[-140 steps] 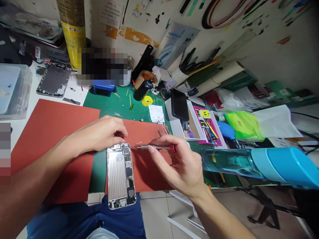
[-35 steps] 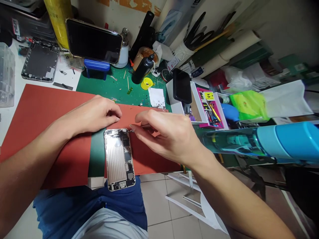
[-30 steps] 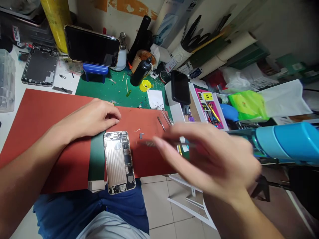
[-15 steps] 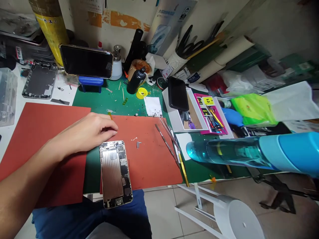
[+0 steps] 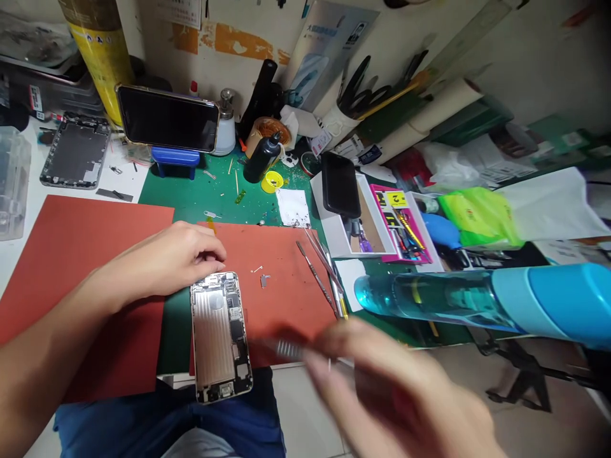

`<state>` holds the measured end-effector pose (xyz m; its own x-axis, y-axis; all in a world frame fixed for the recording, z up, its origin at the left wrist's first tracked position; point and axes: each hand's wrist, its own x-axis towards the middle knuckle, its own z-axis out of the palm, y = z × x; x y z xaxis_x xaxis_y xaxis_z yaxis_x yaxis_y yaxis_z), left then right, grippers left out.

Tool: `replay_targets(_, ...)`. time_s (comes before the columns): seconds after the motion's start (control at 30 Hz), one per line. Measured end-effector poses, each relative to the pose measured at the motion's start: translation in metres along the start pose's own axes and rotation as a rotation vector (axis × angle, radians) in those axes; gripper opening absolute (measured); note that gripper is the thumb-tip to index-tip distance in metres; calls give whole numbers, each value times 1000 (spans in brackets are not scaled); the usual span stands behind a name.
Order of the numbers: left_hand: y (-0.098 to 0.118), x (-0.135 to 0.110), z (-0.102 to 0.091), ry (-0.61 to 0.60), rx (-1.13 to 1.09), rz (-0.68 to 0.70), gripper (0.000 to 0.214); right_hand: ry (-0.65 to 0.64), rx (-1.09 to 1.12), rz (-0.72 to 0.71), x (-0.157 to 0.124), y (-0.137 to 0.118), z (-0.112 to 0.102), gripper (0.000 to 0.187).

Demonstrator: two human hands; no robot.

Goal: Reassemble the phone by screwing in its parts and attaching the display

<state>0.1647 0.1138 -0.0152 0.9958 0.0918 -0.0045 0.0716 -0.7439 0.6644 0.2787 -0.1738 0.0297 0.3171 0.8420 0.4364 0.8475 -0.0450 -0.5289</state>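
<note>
An opened phone [image 5: 217, 337] with a bare metal back plate and exposed inner parts lies over the front edge of the orange mat [image 5: 281, 312]. My left hand [image 5: 186, 251] is at its top edge, the fingers curled and the thumb against the top corner. To the right of the phone, my right hand [image 5: 396, 388] is blurred by motion. Its fingers close on metal tweezers [image 5: 289, 349] with a ridged grip, tips pointing left at the phone; the tips are smeared. A small metal bracket [image 5: 263, 280] and a tiny white piece [image 5: 256, 269] lie on the mat.
Thin metal tools [image 5: 317, 277] lie at the mat's right side. Beyond them, a blue bottle [image 5: 449, 292] juts over the bench. A phone on a blue stand [image 5: 175, 159], a black dropper bottle [image 5: 261, 159] and a white tray [image 5: 377, 222] stand behind.
My right hand has come into view from the lower right with tweezers in it. The left fingers have curled slightly more at the phone's top edge; the phone has stayed put.
</note>
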Motion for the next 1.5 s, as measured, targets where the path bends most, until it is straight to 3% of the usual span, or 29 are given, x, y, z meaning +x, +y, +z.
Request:
replay_targets(0.03, 0, 0, 1, -12, -9, 2, 24, 136, -12, 80, 9, 7, 3, 30)
replay_targets(0.13, 1, 2, 3, -35, -18, 6, 22, 215, 20, 129, 31, 24, 21, 25)
replay_targets(0.3, 4, 4, 3, -64, -5, -10, 21, 136, 39, 108, 47, 31, 41, 18)
replay_targets(0.8, 6, 4, 2, -132, -17, -69, 19, 68, 19, 119, 54, 29, 38, 13)
replay_targets(0.93, 3, 1, 1, -128, 6, -97, 17, -6, -59, 2, 61, 24, 31, 12)
replay_targets(1.1, 1, 1, 1, -134, 22, -108, 16, -207, -128, -173, 74, 20, 23, 8)
replay_targets(1.23, -1, 1, 3, -125, 24, -101, 18, -262, -194, -211, 81, 19, 20, 12)
replay_targets(1.37, -3, 0, 4, -125, 17, -88, 19, -426, -109, -231, 87, 17, 14, 10)
replay_targets(1.5, -4, 1, 5, -139, 0, -94, 19, -378, -168, -215, 90, 15, 12, 12)
